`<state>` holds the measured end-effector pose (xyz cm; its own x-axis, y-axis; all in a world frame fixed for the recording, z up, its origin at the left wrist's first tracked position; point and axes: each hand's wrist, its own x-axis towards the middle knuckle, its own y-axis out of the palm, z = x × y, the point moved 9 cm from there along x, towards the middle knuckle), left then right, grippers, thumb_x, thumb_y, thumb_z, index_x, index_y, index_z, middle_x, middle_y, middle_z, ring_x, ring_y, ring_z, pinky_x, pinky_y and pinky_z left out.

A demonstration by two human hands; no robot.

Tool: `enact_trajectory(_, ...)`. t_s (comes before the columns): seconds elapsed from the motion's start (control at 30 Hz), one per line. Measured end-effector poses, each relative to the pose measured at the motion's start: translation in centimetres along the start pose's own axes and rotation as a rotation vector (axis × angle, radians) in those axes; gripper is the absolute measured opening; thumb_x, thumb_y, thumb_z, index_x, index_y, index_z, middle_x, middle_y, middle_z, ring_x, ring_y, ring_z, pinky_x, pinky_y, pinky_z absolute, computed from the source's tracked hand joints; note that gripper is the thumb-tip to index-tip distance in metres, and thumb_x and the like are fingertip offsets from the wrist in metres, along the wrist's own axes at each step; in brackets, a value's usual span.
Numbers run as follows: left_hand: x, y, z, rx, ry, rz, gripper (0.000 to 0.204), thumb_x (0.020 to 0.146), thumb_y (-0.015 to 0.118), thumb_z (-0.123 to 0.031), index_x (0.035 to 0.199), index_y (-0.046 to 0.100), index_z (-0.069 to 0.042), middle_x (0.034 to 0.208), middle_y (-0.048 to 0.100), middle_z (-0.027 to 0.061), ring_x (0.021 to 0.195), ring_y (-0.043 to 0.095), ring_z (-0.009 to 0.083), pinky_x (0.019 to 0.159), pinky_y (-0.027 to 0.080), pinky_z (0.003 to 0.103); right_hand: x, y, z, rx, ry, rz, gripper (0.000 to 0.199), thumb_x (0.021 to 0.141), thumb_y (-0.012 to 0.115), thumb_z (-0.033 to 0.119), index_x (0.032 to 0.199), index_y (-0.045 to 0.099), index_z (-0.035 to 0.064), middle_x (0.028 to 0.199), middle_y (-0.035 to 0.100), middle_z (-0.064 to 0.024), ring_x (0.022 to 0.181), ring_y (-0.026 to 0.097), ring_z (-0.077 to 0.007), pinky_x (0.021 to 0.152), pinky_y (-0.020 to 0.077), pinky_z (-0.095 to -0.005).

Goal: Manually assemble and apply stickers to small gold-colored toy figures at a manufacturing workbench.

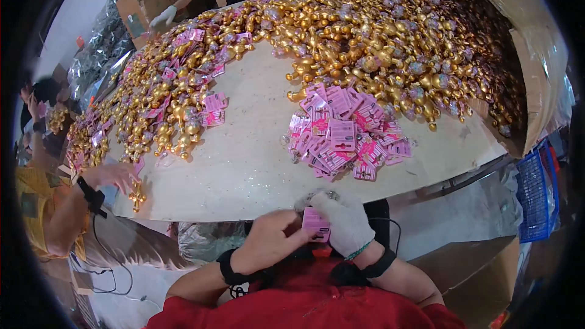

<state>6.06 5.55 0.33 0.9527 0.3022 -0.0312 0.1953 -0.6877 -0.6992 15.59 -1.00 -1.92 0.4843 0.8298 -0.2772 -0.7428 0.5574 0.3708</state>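
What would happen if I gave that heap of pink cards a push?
The pink cards would probably slide over one another, since they overlap in a jumble. Each looks fairly stiff, as the top ones keep straight edges. Rolling seems unlikely, because they're flat rather than round.

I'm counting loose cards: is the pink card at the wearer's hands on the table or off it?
Off: the pink card is held by the left hand and gloved right hand, showing past the table's near edge.
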Motion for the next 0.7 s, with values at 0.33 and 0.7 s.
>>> enact_trajectory(0.33,0.9,-1.1,-3.9,0.077,0.243,-0.041,0.024,0.086,0.061,-0.025,0.083,0.053,-0.003,0.075,0.054,0.0153,0.067,0.056,0.0336,0.061,0.045,0.039,-2.4,1.7,0.8,-1.229,-0.405,0.235,0.014,0.082,0.057,0.017,0.090,0.057,0.0056,0.086,0.062,-0.0175,0.081,0.060,-0.0376,0.070,0.0462,-0.0460)
enact_trajectory(0.7,1.9,-0.3,-2.3,-0.124,0.117,0.112,0.023,0.086,0.055,-0.021,0.077,0.054,0.000,0.066,0.051,0.0165,0.060,0.053,0.0269,0.057,0.043,0.036,-3.1,0.6,1.8,-0.792,-0.198,0.211,0.025,0.082,0.062,0.017,0.099,0.053,0.0015,0.083,0.060,-0.0163,0.081,0.060,-0.0323,0.072,0.0469,-0.0388)
